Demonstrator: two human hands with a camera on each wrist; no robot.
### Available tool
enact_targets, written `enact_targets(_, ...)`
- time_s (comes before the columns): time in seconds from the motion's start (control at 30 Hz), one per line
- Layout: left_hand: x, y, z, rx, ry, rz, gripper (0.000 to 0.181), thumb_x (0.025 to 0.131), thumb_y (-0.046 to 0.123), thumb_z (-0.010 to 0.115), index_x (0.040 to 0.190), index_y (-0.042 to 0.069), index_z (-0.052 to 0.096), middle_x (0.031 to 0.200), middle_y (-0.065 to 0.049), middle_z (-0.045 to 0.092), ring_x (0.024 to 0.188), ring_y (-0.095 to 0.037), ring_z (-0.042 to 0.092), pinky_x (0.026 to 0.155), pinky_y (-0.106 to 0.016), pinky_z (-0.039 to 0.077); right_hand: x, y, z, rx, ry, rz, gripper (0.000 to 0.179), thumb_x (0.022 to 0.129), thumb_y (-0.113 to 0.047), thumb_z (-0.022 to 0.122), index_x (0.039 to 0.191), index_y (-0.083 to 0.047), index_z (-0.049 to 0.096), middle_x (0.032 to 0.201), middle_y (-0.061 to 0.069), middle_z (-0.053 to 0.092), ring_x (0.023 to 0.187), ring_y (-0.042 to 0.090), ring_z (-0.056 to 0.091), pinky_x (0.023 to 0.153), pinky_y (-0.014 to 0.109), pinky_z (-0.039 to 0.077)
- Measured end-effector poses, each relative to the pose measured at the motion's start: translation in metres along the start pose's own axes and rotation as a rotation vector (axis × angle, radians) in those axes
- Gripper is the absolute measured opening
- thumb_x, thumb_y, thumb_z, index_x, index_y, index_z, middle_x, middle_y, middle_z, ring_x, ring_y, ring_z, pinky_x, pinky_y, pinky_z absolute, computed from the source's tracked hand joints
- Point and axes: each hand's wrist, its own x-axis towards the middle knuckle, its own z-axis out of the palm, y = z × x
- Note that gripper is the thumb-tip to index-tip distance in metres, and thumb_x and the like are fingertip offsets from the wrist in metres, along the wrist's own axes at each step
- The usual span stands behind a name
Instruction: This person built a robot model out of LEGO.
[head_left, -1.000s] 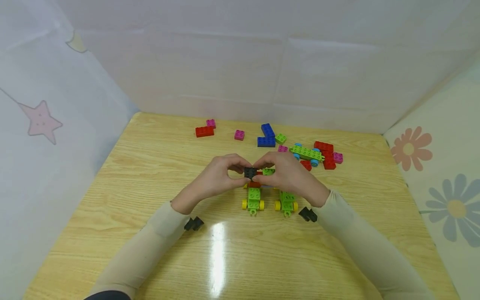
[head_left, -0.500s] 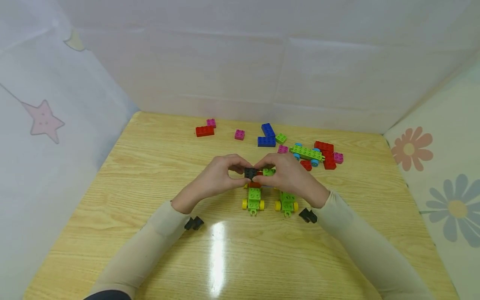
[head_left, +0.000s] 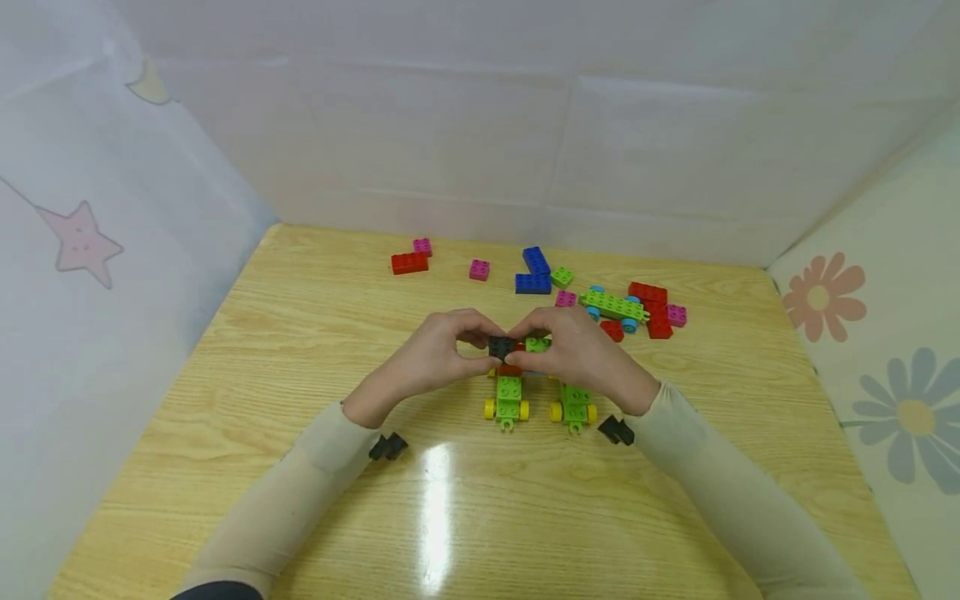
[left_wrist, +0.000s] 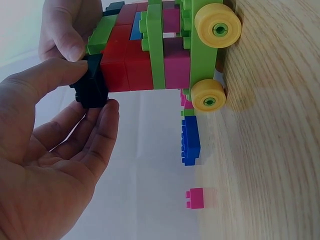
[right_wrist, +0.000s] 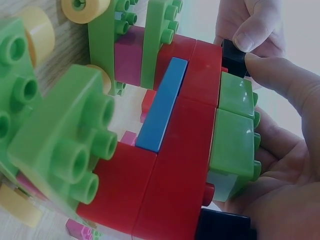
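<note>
Gripping one black block (left_wrist: 95,87) from both sides with left hand (head_left: 431,354) and right hand (head_left: 566,346): thumbs on the near edge, forefingers arched over the far one. Held at the top left of the build (right_wrist: 185,150), against red; cannot tell if fully seated. Bent inward at both wrists, with forearms slanting in from lower left and lower right, in pale sleeves (head_left: 326,454). Turned palm to lens in the left wrist view, other left fingers curled below the block.

Hidden by right hand in the head view: part of the build's right half. Tucked partly behind green blocks (right_wrist: 232,145): other right fingers. Cut off at the right wrist view's lower edge: second dark block (right_wrist: 224,226).

Set on yellow wheels (left_wrist: 209,95) on the table (head_left: 562,517). Near the cuffs, hard to make out: black pieces (head_left: 617,430). Beyond: blue blocks (head_left: 532,283), green car (head_left: 614,307).
</note>
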Motion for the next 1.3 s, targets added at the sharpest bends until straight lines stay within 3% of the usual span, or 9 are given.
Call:
enact_targets(0.3, 0.000, 0.001, 0.001, 0.005, -0.005, -0.007, 0.033, 0.098, 0.015, 0.088, 0.130, 0.012, 0.079, 0.127, -0.005, 0.079, 0.116, -0.033, 0.078, 0.106, -0.058, 0.063, -0.003, -0.003, -0.002, -0.011, -0.008, 0.000, 0.035, 0.101, -0.034, 0.087, 0.131, -0.016, 0.084, 0.125, -0.001, 0.084, 0.113, 0.021, 0.076, 0.095, 0.045, 0.065)
enact_targets(0.57, -0.001, 0.003, 0.000, 0.024, -0.016, -0.028, 0.037, 0.099, 0.019, 0.086, 0.134, 0.010, 0.077, 0.129, -0.006, 0.078, 0.119, -0.034, 0.077, 0.108, -0.057, 0.063, -0.012, 0.001, -0.004, -0.004, 0.002, 0.029, 0.043, 0.101, -0.035, 0.086, 0.137, -0.013, 0.080, 0.134, 0.003, 0.081, 0.126, 0.027, 0.074, 0.109, 0.052, 0.062)
enact_targets(0.77, -0.001, 0.000, -0.002, 0.023, -0.012, -0.034, 0.038, 0.098, 0.018, 0.087, 0.134, 0.010, 0.077, 0.130, -0.006, 0.077, 0.120, -0.035, 0.077, 0.109, -0.058, 0.062, -0.022, 0.009, -0.010, 0.000, 0.038, 0.046, 0.043, 0.100, -0.034, 0.087, 0.138, -0.014, 0.079, 0.136, 0.003, 0.080, 0.129, 0.029, 0.074, 0.112, 0.056, 0.061)
enact_targets(1.0, -0.002, -0.003, -0.008, 0.045, -0.016, -0.039, 0.037, 0.098, 0.019, 0.087, 0.133, 0.011, 0.077, 0.128, -0.006, 0.078, 0.117, -0.031, 0.076, 0.110, -0.057, 0.062, -0.030, 0.023, -0.014, 0.005, 0.052, 0.063, 0.046, 0.101, -0.034, 0.086, 0.141, -0.013, 0.077, 0.142, 0.006, 0.078, 0.127, 0.031, 0.073, 0.106, 0.056, 0.064)
enact_targets(1.3, -0.008, -0.009, -0.024, 0.097, -0.033, -0.052, 0.039, 0.098, 0.017, 0.086, 0.135, 0.011, 0.076, 0.130, -0.005, 0.078, 0.117, -0.027, 0.075, 0.109, -0.054, 0.063, -0.044, 0.033, -0.021, 0.039, 0.079, 0.120, 0.048, 0.101, -0.038, 0.086, 0.144, -0.020, 0.074, 0.142, 0.005, 0.077, 0.135, 0.033, 0.070, 0.117, 0.065, 0.054)
